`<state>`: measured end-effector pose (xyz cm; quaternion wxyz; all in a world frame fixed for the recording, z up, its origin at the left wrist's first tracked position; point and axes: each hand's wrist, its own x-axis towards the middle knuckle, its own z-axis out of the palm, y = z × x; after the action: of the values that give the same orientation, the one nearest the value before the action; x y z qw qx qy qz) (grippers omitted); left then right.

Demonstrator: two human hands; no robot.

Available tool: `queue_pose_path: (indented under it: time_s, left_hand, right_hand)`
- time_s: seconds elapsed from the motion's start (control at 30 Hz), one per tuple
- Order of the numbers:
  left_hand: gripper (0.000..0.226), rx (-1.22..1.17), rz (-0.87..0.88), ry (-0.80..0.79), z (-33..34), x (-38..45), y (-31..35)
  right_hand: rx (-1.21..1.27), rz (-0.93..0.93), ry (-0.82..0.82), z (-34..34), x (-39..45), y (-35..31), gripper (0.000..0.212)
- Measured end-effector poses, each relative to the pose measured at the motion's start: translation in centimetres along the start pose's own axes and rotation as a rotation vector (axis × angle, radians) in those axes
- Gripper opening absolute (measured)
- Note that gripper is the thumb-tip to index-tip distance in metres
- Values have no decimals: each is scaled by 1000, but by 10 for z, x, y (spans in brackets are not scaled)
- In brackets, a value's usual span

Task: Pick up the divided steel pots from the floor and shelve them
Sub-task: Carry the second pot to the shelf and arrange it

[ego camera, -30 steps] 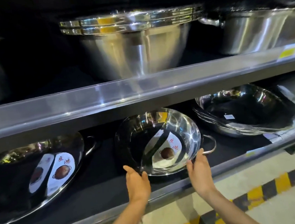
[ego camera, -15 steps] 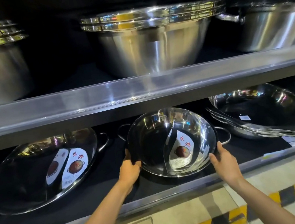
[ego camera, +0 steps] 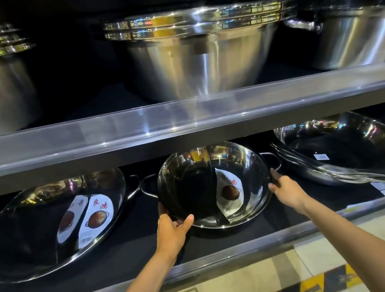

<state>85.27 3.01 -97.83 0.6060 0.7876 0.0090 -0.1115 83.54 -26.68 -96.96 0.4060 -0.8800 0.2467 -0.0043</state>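
Observation:
A shiny divided steel pot (ego camera: 200,189) with a paper label in its right half leans tilted on the black bottom shelf (ego camera: 136,243), under the upper shelf's edge. My left hand (ego camera: 171,233) grips its lower left rim, thumb over the edge. My right hand (ego camera: 286,189) holds the right rim just below the wire handle. A larger divided pot (ego camera: 37,232) with two labels lies tilted to the left.
A stack of steel woks (ego camera: 345,149) leans at the right of the bottom shelf. The upper shelf (ego camera: 183,120) carries large steel basins (ego camera: 201,55) and pots. Below runs pale floor with a yellow-black hazard stripe (ego camera: 305,288).
Both hands slid from the pot's front edge out to its left and right rims, and the pot has moved further back onto the shelf, standing more upright.

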Motion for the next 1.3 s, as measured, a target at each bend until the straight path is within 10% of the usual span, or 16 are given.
queue_pose_path:
  time_s: [0.8,1.3]
  left_hand:
    - [98,181,60,-32,0,36,11]
    - [124,458,42,-129,-10,56,13]
  right_hand:
    - [-55,-74,-60,-16,45,-8,52]
    - [24,-93,-412,-28,42,-1,98]
